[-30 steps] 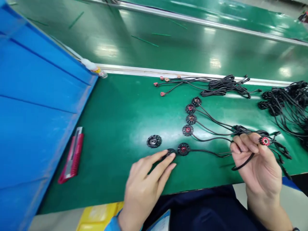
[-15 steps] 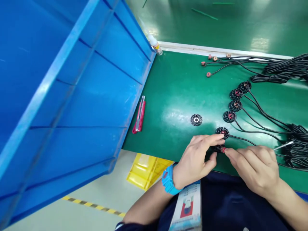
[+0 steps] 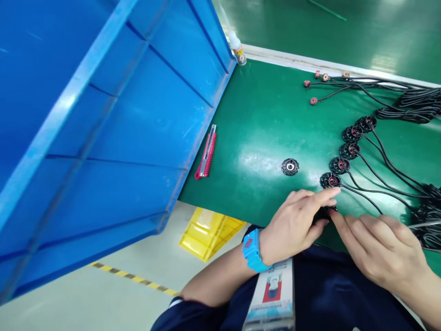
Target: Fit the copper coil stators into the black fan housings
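My left hand (image 3: 298, 220) curls its fingers and thumb around a black round housing (image 3: 322, 212) close to the table's front edge, hiding most of it. At that housing's right side, the closed fingertips of my right hand (image 3: 382, 248) meet a small red toothed core (image 3: 331, 211). From behind the right hand juts a thin metal rod (image 3: 425, 224); whether the palm grips it is hidden. Just beyond the fingers sits another black housing (image 3: 330, 181) with a red core and black cable. A loose black housing (image 3: 290, 167) lies farther left.
Several cabled housings (image 3: 349, 150) form a row, their cables running right to coiled bundles (image 3: 430, 204). Farther back lie loose red cable ends (image 3: 313, 101). A red utility knife (image 3: 206, 154) lies beside a tall blue bin (image 3: 148, 138). A small bottle (image 3: 238, 49) stands at the back ledge.
The view has shifted, so the tabletop things sit farther right. The red core now shows less, tucked closer into the housing, and my right fingertips press against it.
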{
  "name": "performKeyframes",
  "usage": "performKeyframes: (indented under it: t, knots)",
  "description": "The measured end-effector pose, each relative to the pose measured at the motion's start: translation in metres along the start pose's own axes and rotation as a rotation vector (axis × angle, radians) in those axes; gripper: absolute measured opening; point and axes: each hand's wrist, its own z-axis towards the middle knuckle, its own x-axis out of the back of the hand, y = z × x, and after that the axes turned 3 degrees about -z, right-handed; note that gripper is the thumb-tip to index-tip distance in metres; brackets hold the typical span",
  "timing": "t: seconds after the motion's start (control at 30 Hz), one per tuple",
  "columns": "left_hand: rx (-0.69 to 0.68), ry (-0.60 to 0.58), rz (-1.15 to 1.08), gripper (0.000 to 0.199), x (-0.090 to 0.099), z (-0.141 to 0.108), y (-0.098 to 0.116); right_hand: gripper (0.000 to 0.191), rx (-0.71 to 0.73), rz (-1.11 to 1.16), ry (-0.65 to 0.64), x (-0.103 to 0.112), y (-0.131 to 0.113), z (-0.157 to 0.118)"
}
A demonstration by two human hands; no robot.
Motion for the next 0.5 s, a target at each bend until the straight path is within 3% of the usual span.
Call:
performKeyframes:
  t: [0.13,0.23,0.4,0.5]
  knots:
    - [-0.006,-0.043,-0.008,0.074,0.002,0.003,0.001,0.031,0.022,0.0,-0.049,0.007,0.0,0.007]
    - [-0.026,-0.049,0.009,0.069,0.0,0.003,0.0,0.03,-0.04,0.037,-0.115,0.008,0.0,0.014]
    - [-0.018,0.124,0.096,0.036,-0.009,-0.003,-0.003,0.025,-0.133,0.17,-0.216,0.006,0.002,0.021]
    - [-0.032,0.177,0.119,0.021,-0.012,-0.005,-0.003,0.024,-0.238,0.334,-0.183,0.014,0.007,0.006]
